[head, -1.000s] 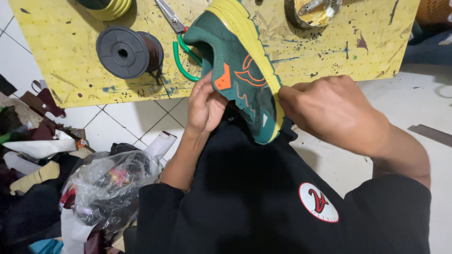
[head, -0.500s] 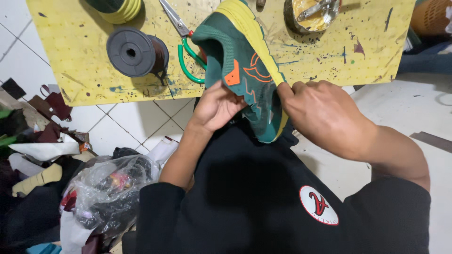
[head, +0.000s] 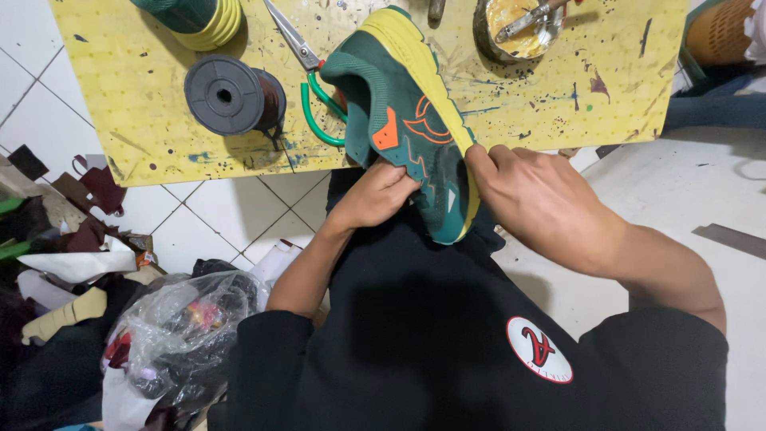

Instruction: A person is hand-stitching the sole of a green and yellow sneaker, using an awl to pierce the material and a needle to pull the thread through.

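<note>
The left hand (head: 375, 195) is curled, its fingers pressed against the side of a dark green suede sports shoe with orange markings and a thick yellow sole (head: 407, 120). The right hand (head: 538, 199) pinches the yellow sole edge near the shoe's lower end, fingers bent around it. The shoe is held tilted above the person's lap, its upper end over a paint-spattered yellow board (head: 144, 136). On the board lie green-handled scissors (head: 307, 76), partly behind the shoe, a dark grey thread spool (head: 227, 96) and a round metal tin (head: 515, 28) holding yellowish paste and a tool, cut off at the frame's top. A crumpled clear plastic bag (head: 179, 335) has contents that are hard to make out.
</note>
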